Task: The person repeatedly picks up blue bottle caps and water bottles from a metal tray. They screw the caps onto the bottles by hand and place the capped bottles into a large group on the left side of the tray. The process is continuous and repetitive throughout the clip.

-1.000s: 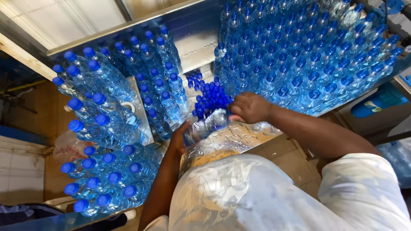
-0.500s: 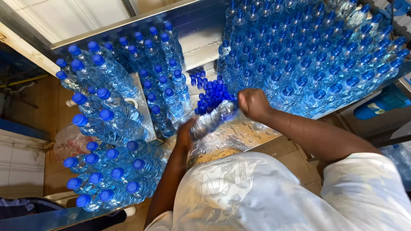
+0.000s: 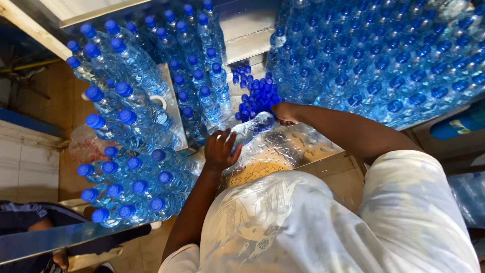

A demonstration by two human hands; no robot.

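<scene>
While both hands' fingers (image 3: 222, 146) curl, they grip a bottle (image 3: 251, 126).

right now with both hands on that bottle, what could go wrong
1. The clear plastic bottle lies tilted between the left hand and right hand; with no cap visible on it, it might spill.
2. The loose blue caps sit heaped right by the right hand and could scatter.
3. The capped bottles crowd the left hand; a nudge might topple some.

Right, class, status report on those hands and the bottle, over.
Left hand grips bottle body. Right hand at its neck end, beside loose blue caps. Capped bottles packed close on both sides.
</scene>
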